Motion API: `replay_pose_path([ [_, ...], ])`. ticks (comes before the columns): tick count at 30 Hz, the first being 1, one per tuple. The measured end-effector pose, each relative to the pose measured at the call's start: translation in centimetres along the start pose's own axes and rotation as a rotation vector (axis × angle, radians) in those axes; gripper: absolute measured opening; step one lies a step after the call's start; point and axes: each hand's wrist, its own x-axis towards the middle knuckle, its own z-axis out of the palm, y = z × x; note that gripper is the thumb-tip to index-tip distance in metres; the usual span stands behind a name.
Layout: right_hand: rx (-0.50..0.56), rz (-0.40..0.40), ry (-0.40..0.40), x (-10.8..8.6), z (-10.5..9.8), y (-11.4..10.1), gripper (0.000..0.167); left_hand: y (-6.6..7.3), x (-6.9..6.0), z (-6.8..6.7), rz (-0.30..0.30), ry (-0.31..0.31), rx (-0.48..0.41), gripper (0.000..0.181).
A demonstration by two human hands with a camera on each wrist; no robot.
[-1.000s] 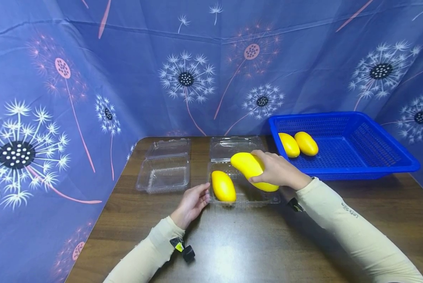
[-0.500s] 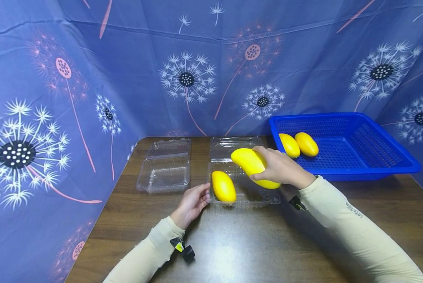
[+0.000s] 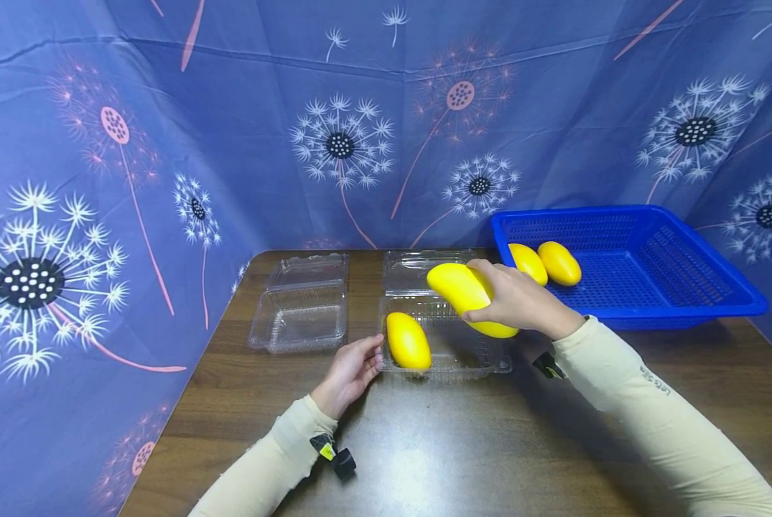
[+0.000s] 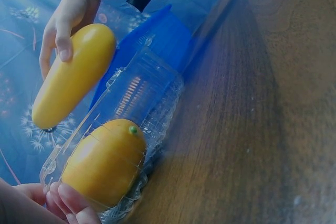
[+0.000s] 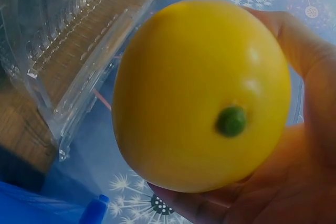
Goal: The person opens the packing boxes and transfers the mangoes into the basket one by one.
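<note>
My right hand (image 3: 515,298) grips a yellow mango (image 3: 466,294) above an open clear plastic clamshell container (image 3: 463,355). A green stem end shows on this mango in the right wrist view. Another mango (image 3: 408,341) lies in the container's left side, its own green stem end visible in the left wrist view. At the near left corner of the container, my left hand (image 3: 350,373) pinches the rim between thumb and fingers. The lid (image 3: 424,266) is folded back toward the wall.
A second open clear container (image 3: 301,316) stands to the left. At the back right is a blue perforated basket (image 3: 670,312), with two mangoes (image 3: 559,263) at its left end. Patterned blue cloth (image 3: 250,143) hangs behind the wooden table (image 3: 386,445).
My right hand has lifted the mango slightly and moved a little to the right, away from me. The left hand and the container have stayed in place.
</note>
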Motion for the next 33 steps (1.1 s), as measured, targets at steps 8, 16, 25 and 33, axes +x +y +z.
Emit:
replay_pose_path([
  [8,-0.003,0.016,-0.007,0.0,-0.4,0.2,0.087,-0.1,0.0,0.0,-0.005,0.014,0.004,0.015],
  [16,-0.001,0.020,-0.001,0.0,-1.1,0.5,0.086,-0.2,0.0,0.0,0.005,-0.005,-0.006,0.014],
  [25,0.012,0.016,0.006,0.1,-1.6,0.9,0.086,-0.1,0.3,-0.1,0.001,-0.011,-0.007,0.014],
  [33,-0.003,0.018,0.024,0.3,-2.0,1.5,0.085,-0.1,0.2,-0.1,0.001,-0.003,-0.004,0.013],
])
